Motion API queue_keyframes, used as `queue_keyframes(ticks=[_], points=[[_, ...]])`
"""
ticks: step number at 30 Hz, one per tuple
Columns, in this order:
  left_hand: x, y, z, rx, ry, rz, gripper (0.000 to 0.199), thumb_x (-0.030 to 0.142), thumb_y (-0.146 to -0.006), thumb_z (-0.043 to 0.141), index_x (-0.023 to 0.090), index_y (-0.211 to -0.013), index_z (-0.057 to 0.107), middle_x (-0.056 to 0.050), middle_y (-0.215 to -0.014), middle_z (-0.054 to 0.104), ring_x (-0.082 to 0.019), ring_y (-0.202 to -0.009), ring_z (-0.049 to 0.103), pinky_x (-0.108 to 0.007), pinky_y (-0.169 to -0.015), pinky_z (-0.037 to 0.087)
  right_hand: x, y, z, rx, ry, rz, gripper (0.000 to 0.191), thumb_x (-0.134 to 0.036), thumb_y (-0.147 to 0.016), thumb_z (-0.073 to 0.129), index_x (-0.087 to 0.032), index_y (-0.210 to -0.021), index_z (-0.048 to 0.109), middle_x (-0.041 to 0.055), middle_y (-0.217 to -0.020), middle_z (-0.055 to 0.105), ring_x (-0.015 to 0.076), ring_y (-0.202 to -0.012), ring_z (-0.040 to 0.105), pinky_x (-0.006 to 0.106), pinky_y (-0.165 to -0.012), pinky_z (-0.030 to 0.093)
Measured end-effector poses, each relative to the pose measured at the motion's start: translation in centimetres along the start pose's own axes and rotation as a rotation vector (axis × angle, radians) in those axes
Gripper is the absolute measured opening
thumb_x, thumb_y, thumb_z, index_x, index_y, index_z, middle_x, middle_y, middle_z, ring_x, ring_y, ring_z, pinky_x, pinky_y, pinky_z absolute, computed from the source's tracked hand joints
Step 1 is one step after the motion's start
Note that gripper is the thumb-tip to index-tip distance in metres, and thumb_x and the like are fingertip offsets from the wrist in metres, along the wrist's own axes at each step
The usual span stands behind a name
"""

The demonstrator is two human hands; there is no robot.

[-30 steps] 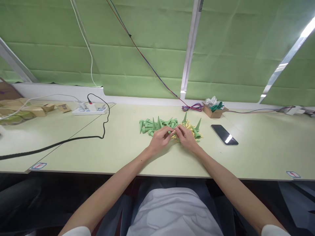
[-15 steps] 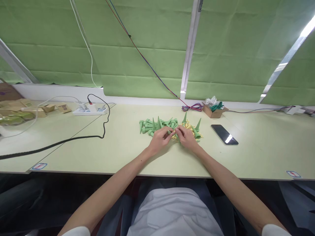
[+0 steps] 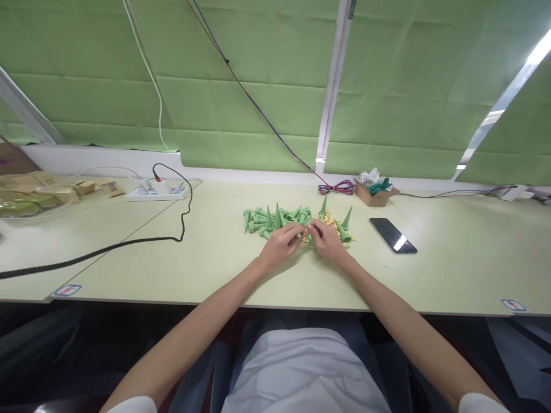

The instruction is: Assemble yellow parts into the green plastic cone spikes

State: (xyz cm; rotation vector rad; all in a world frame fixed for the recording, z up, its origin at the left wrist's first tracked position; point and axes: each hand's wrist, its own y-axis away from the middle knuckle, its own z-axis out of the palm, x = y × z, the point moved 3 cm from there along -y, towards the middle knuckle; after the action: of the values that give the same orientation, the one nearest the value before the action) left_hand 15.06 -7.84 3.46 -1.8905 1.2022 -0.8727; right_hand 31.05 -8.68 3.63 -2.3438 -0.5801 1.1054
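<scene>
My left hand (image 3: 282, 244) and my right hand (image 3: 326, 240) meet over the table, fingertips pinched close together. Whatever lies between the fingers is too small and covered to make out. Behind and left of them is a heap of green plastic cone-shaped spikes (image 3: 260, 220), some standing point up and others lying down. Small yellow pieces (image 3: 328, 218) are piled behind and around my right hand. A few more green spikes, one a standing cone (image 3: 346, 218), are among the yellow pieces. Part of a green point shows just below my right fingers.
A black phone (image 3: 392, 235) lies to the right. Behind it stands a small cardboard box (image 3: 373, 198) with clear wrap and green material, beside a coiled cable (image 3: 336, 188). On the left are a power strip (image 3: 158, 193), a black cord (image 3: 129, 243) and several small cartons (image 3: 112, 188).
The hands stay in nearly the same place, with only slight finger movement at the pinch. At the far left, the white cable has shifted.
</scene>
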Motion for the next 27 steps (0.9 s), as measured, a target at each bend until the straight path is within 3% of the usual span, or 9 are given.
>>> queue_keyframes(ticks=[11,27], points=[[0.05,0.05,-0.03,0.016,-0.008,0.046,0.013,0.016,-0.093,0.055,0.018,-0.1,0.066,-0.009,-0.099,0.072,-0.015,-0.088,0.069,-0.025,-0.074,0.055,-0.07,0.06,-0.03,0.003,0.008,-0.012,0.031,-0.037,-0.098,0.04,-0.022,-0.072,0.046,-0.0034,-0.058,0.043,0.0136,-0.052,0.039,0.027,-0.059,0.032],[0.24,0.22,0.02,0.001,0.004,0.033,0.01,0.019,-0.094,0.054,0.017,-0.093,0.064,-0.008,-0.095,0.071,-0.014,-0.079,0.068,-0.023,-0.065,0.052,0.09,0.15,0.13,-0.009,0.038,-0.035,0.033,-0.036,-0.099,0.04,-0.021,-0.07,0.044,-0.003,-0.058,0.044,0.0134,-0.053,0.04,0.026,-0.058,0.031]])
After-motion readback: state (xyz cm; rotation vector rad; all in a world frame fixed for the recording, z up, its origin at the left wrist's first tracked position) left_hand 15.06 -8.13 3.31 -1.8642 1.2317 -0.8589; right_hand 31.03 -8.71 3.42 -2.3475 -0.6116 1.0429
